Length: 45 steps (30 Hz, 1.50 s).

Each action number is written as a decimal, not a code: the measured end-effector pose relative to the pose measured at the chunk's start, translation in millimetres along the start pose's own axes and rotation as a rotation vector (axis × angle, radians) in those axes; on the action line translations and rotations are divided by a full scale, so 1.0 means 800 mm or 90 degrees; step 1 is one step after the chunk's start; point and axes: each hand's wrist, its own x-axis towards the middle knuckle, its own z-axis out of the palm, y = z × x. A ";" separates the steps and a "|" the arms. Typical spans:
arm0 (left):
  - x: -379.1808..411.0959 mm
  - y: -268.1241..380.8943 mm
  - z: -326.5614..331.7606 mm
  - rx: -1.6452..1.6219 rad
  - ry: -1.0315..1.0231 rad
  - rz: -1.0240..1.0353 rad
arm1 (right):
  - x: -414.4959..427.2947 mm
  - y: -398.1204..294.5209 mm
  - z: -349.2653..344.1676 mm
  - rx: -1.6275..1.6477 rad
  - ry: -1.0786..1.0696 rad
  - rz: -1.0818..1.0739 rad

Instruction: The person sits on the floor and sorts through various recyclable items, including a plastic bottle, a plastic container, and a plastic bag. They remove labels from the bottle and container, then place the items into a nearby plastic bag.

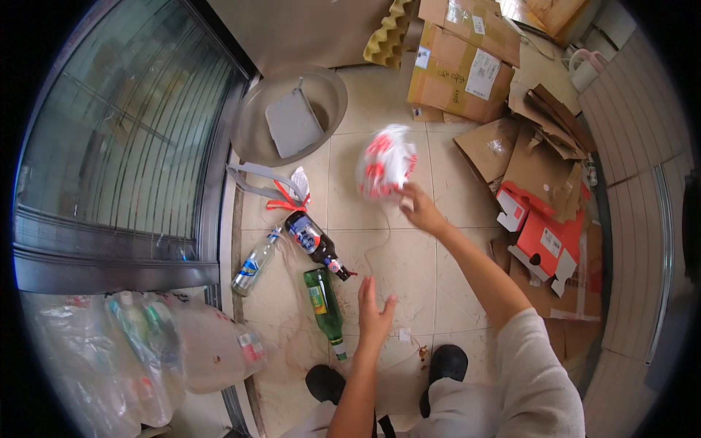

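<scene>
My right hand reaches forward over the tiled floor, its fingers closed on a white plastic bag with red print. The bag is blurred. Nothing is in my left hand, whose thumb stands apart from the fingers. Just left of that hand a green glass bottle lies on the tiles. Beyond it lies a brown glass bottle with a blue and silver label. A clear glass bottle with a blue label rests farther left, near the door sill.
A round basin holding a grey dustpan-like piece is at the far left. Cardboard boxes, flattened cardboard and a red carton line the right. Plastic bags of bottles sit by the glass sliding door.
</scene>
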 end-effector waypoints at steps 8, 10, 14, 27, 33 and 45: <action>0.033 0.048 -0.024 -0.548 -0.017 -0.403 | -0.219 -0.107 0.011 -0.154 -0.132 -0.219; 0.030 0.028 -0.017 -0.614 -0.010 -0.385 | -0.244 -0.129 0.021 -0.129 -0.167 -0.233; 0.014 -0.001 -0.010 -0.726 0.033 -0.435 | -0.253 -0.138 0.018 -0.094 -0.162 -0.283; 0.010 0.013 -0.015 -0.790 0.084 -0.448 | -0.191 -0.119 0.004 0.328 0.021 0.246; 0.013 0.021 -0.025 -0.636 -0.026 -0.313 | -0.197 -0.142 -0.010 0.144 0.019 0.180; 0.027 0.066 -0.032 -0.550 -0.036 -0.402 | -0.210 -0.136 -0.004 -0.002 -0.026 -0.157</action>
